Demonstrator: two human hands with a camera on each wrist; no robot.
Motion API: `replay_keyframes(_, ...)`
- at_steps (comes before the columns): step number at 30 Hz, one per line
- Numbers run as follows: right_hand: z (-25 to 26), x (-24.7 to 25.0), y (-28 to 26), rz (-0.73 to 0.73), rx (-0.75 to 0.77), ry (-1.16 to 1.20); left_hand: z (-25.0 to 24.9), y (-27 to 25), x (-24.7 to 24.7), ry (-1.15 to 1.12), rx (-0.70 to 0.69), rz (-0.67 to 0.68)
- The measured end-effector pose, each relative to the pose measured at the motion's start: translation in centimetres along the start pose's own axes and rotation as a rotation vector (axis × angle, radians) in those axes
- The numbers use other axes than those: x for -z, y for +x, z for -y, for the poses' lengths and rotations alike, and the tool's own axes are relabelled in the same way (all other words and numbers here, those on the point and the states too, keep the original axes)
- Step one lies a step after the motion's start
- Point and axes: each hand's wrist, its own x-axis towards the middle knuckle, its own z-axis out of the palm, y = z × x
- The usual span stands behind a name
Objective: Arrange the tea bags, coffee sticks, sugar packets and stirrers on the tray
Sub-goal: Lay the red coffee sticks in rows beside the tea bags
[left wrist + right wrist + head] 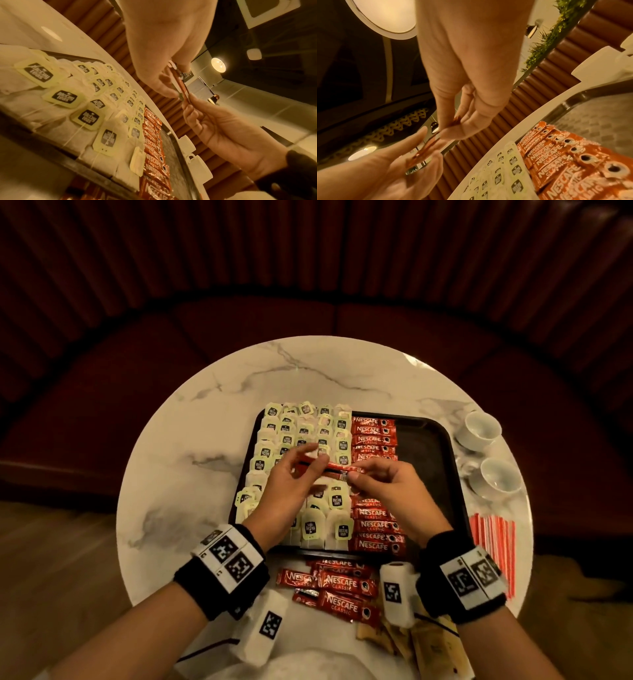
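Both hands hold one red coffee stick [330,468] level above the black tray [426,474]. My left hand [313,460] pinches its left end and my right hand [356,475] pinches its right end. The left wrist view shows the stick [182,88] edge-on between the left hand [173,81] and the right hand [190,102]; the right wrist view shows the same stick [428,147]. Tea bags [291,433] fill the tray's left part in rows. A column of coffee sticks [373,436] lies beside them. The tray's right part is bare.
Loose coffee sticks [337,587] lie on the marble table [191,440] in front of the tray. Brown sugar packets [421,642] sit at the near edge, red-striped stirrers [493,542] to the right. Two white cups [479,429] stand at the far right.
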Motion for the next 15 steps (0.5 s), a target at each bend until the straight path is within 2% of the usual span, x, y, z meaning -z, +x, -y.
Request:
replay_keyframes(2,0.2,0.1,-0.1,-0.093,0.03,0.015,0.5,0.2,0.4,0.327,-0.173,-0.068)
replay_keyframes(3,0.3,0.0,-0.2,-0.125,0.047,0.014,0.7,0.2,0.5,0.495,-0.277,-0.061)
replay_keyframes(5,0.7,-0.3,-0.4,-0.134,0.079,-0.001,0.9,0.0,0.3,0.765,-0.437,0.038)
replay_keyframes(6,1.0,-0.6,-0.6,-0.11,0.1,-0.016,0.9,-0.2,0.1,0.825,-0.477,0.099)
replay_keyframes(8,1.5,-1.3,-1.1,-0.026,0.148,-0.061,0.9,-0.4,-0.4,0.731,-0.457,0.166)
replay_keyframes(10,1.7,-1.7,-1.3,0.018,0.169,-0.06,0.4,-0.4,-0.5,0.464,-0.299,0.145)
replay_keyframes(12,1.7,-1.3,-1.3,-0.051,0.152,0.008,0.0,-0.4,-0.6,0.185,-0.132,0.116)
replay_keyframes(15,0.7,-0.1,-1.0,-0.152,0.102,-0.009,-0.1,-0.4,-0.3,-0.078,-0.04,0.062)
